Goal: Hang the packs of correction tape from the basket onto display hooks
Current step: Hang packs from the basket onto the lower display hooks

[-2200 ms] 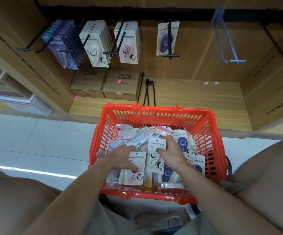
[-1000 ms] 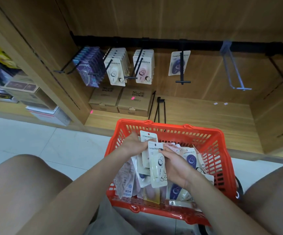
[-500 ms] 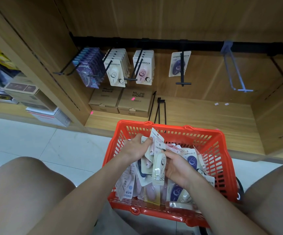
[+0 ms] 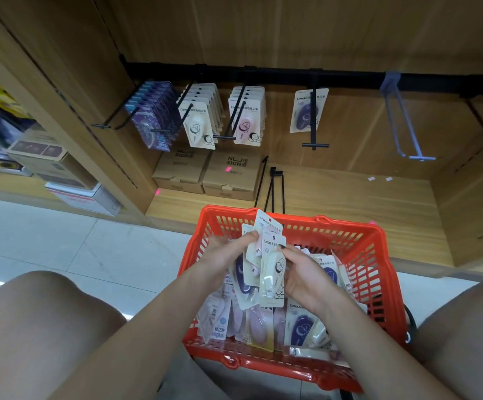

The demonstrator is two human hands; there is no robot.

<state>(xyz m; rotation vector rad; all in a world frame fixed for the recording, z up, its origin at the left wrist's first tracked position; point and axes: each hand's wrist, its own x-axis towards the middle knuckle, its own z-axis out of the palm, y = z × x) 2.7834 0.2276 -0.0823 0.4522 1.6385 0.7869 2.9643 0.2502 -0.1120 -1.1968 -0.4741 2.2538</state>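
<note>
Fingers [image 4: 253, 236] around packs [image 4: 272, 269] above pack-filled orange basket [image 4: 379, 272]

The basket [image 4: 376, 272] is glossy orange plastic lattice. Packs [image 4: 272, 272] are matt card under shiny clear blisters. Shelf [image 4: 350, 203] is smooth wood grain; hooks [image 4: 314, 116] matt black metal.

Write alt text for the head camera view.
Both hands, left hand and right hand, hold a fan of correction tape packs above a red basket full of more. Behind, packs hang on display hooks in a wooden shelf unit.
</note>
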